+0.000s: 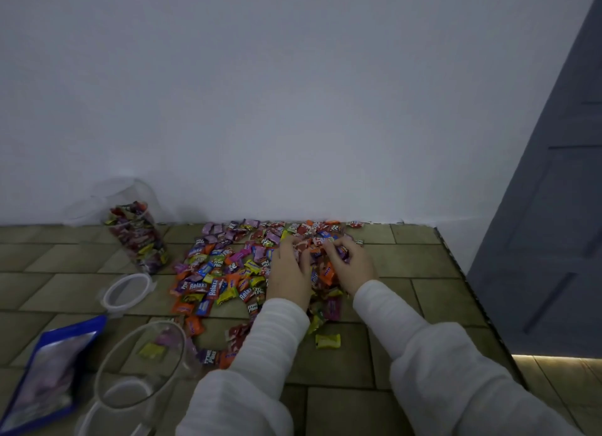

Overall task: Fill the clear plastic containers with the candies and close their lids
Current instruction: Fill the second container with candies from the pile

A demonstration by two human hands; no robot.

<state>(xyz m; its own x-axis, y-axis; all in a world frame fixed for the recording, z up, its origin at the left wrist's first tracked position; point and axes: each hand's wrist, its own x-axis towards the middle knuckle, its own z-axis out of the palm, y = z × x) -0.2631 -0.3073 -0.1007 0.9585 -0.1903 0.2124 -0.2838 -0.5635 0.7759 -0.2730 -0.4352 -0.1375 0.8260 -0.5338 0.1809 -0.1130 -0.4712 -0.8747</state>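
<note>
Candies in bright wrappers lay spread over the tiled surface, the heap running back to the foot of the white wall. Both hands were deep in its far right part: the left hand lay palm down with fingers curled into the wrappers, and the right hand faced it with fingers bent around a small bunch, so that the two cupped a mound of sweets between them. Neither had lifted clear of the pile.

One clear container stood at the far left by the wall, filled most of its height and uncovered, with a round lid lying flat just in front of it. A second container stood near the person's left sleeve, open and holding only a couple of pieces. A blue pouch lay to its left.

The step looked like gathering a double handful. It would go best with the palms pressed close under the mound, so slippery wrappers could not spill out sideways, and with the load carried low to the nearly empty container close by. A modest scoop would probably suit its mouth better than a heaped one.
</note>
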